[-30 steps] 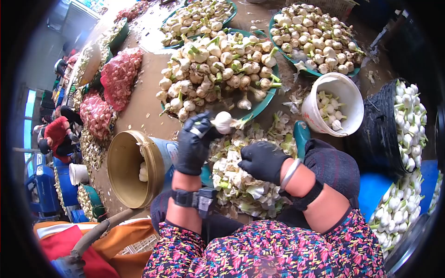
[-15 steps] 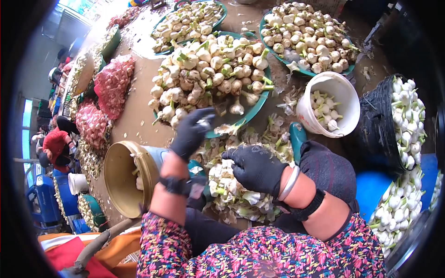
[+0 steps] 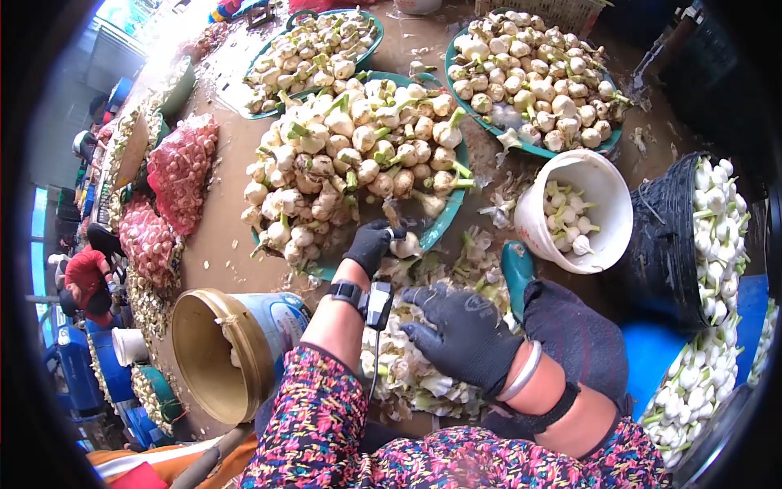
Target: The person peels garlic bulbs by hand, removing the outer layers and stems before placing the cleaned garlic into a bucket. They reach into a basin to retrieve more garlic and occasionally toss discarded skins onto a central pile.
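My left hand [image 3: 373,247], in a black glove, is closed at the near edge of a green basin [image 3: 453,210] heaped with garlic bulbs [image 3: 330,167]. Its fingertips grip a garlic bulb [image 3: 405,245], whose brownish stem points up. A small pale spot shows at the fingers; I cannot make out what it is. My right hand [image 3: 466,332], also gloved in black, hovers over a pile of garlic peelings [image 3: 423,383] between my legs. Its thumb and forefinger are apart, with nothing visible between them; the other fingers are partly hidden.
A white bucket [image 3: 525,213] with trimmed bulbs stands ahead right, beside a black tub [image 3: 664,244] of white garlic. An open tan bucket [image 3: 186,350] lies tilted at left. More basins [image 3: 533,147] and pink net sacks [image 3: 183,171] stand farther off. A person in red [image 3: 85,277] works at far left.
My left hand has reached forward and right to the basin and taken hold of a bulb, drawing it nearer. My right hand's curled fingers have loosened. The view has shifted slightly.
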{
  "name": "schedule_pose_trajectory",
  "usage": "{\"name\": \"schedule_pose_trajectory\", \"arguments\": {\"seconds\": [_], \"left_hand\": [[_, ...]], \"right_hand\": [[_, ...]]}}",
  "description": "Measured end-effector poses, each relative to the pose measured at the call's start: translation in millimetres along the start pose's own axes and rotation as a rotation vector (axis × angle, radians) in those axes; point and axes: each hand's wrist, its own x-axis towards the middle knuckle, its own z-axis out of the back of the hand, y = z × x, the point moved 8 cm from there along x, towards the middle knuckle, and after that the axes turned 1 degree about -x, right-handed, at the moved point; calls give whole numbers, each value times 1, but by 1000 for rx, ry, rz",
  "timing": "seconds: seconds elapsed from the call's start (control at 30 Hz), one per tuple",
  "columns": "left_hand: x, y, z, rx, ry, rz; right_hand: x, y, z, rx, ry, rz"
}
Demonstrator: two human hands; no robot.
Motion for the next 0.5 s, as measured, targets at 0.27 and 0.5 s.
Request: {"name": "schedule_pose_trajectory", "arguments": {"seconds": [0.27,0.5], "left_hand": [[-182,-109,-39,417,44,-957],[-224,-106,-21,-182,-11,-650]], "right_hand": [[2,-14,8,80,-368,50],[10,-8,-14,1040,-184,102]]}}
